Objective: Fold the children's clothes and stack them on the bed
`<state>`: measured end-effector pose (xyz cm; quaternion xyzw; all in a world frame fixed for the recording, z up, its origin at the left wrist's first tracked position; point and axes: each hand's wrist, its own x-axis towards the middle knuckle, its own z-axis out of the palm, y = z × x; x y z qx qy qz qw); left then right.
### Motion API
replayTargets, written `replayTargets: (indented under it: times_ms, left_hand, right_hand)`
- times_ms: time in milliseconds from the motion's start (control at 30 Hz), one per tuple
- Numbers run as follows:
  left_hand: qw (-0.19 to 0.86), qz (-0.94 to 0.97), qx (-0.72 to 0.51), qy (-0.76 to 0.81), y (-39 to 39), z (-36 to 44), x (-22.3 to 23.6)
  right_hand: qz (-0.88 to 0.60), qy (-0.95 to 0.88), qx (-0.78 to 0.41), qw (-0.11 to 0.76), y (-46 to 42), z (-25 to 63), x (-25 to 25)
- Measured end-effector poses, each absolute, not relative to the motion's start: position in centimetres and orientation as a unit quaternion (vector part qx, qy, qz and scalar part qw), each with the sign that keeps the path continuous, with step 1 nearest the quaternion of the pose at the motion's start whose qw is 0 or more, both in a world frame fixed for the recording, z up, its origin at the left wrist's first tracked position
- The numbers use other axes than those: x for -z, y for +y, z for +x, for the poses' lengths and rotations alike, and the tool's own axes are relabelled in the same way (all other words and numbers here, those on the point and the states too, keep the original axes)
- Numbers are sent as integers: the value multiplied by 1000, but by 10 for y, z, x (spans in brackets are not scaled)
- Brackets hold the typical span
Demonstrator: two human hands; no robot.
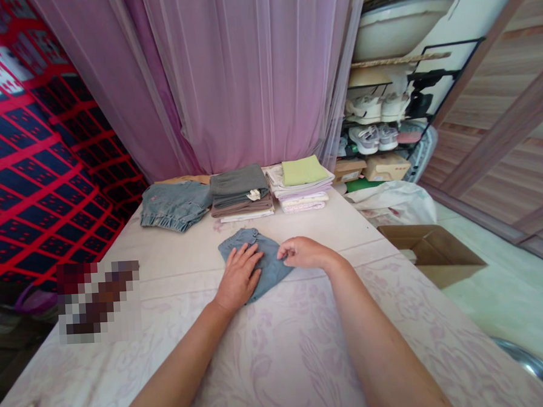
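Observation:
A folded blue denim garment (270,252), probably pants, lies on the patterned sheet in front of me, with a gathered edge at its far end. My left hand (239,277) rests flat on its left part, fingers spread. At the garment's right edge, my right hand (304,252) has its fingers curled and pinched on the cloth. Behind it is another denim piece (175,203) with an elastic waist. Beside that stands a stack of dark grey and brown folded clothes (240,190). Further right, a pale stack (301,196) carries a light green folded cloth (304,170) on top.
A purple curtain (247,77) hangs behind the bed-like surface (280,361). On the right are a shoe rack with sneakers (370,139), an open cardboard box (431,247) and a metal basin (530,360) on the floor. A blurred patch (99,303) covers something at left.

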<state>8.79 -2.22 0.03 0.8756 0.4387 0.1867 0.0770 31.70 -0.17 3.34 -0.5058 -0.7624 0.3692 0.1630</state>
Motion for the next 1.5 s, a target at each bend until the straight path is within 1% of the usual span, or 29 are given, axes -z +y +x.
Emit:
replayTargets:
  times_ms: [67,100,167,233,300,533,633,800,867,967,1067,1133,1200,1267,1367,1433,1500]
  left_hand:
    - [89,867,-226,436,-34,80,-6]
    - [108,869,-226,427,-40,75,-9]
    - [154,885,-186,398,-51,65,-13]
    - [177,901,-131,373,-57,57,-14]
    - [173,905,-103,374,-58,54,-13]
    - [151,906,-82,387,-44,58,-9]
    - [176,901,-119,380,-43,54,-8]
    - [270,859,-224,373,-57,38,-11]
    - [311,838,-251,371,-65,31,-13]
    - [379,786,-284,397,-71,24,-15]
    - [444,702,-317,457,-63,22,-16]
    - [463,648,-341,500,-51,24,-17]
    - [471,599,-362,537,-38,27,-17]
    - [487,547,-369,572,-26,30,-16]
    - [506,495,-359,609,-12,31,-10]
    - [467,510,-362,624,-5,30,-4]
    - [385,552,-355,649,1,29,2]
  right_hand:
    - [-459,-818,-302,167,-12,313,-41]
    - [-436,-842,-269,165,-18,311,-42]
    - [-411,-872,-227,138,-27,308,-40]
    - [-411,-881,-211,97,-33,308,-32]
    - [-421,-880,-205,76,-35,310,-23]
    - [-431,-878,-190,83,-30,313,-11]
    - [-428,-884,-156,107,-30,314,-7]
    - [-404,-895,-114,153,-37,315,-4]
    - [-392,-895,-131,169,-41,314,-8]
    - [-390,-876,-202,199,-44,308,-19]
    - [-423,-824,-302,224,-36,299,-28]
    - [-469,-781,-342,232,-25,290,-30]
    - [-520,-744,-335,251,-13,278,-28]
    - [-572,-711,-301,277,-1,266,-23]
    - [-645,-664,-261,273,10,249,-14]
    - [-677,-645,-236,263,13,241,-9]
    - [-696,-636,-210,258,14,236,-4]
